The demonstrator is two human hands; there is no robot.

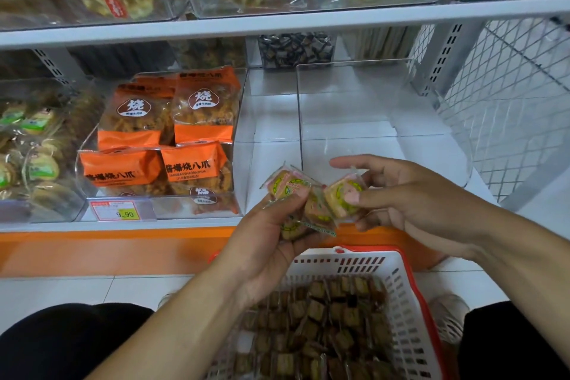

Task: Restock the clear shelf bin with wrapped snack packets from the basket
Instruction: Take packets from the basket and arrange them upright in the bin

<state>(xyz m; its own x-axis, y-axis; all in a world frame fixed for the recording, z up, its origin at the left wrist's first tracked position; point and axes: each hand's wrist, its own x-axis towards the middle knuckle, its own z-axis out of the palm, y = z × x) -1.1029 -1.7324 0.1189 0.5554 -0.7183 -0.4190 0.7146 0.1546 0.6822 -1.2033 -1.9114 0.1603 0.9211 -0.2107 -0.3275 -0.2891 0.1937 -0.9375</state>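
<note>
The wrapped snack packets [303, 200] sit bunched between your two hands, above the near rim of the basket [398, 284] and just short of the clear shelf bin [382, 120], which stands beyond and slightly right of them and looks bare inside. Your left hand [271, 244] has its grip clenched round the lower packets of the bunch; your right hand [410, 197] pinches the rightmost packet with its thumb, forefinger stretched free. Judgement: the step in hand is the transfer into the bin. Consolidate the bunch into one firm hold before reaching, since the film wrappers look slippery and a loose one would likely fall back towards the basket. Carry them over the bin's front lip and set them well inside. Keep clear of the orange packs [172, 133] in the bin to the left of your grip.
</note>
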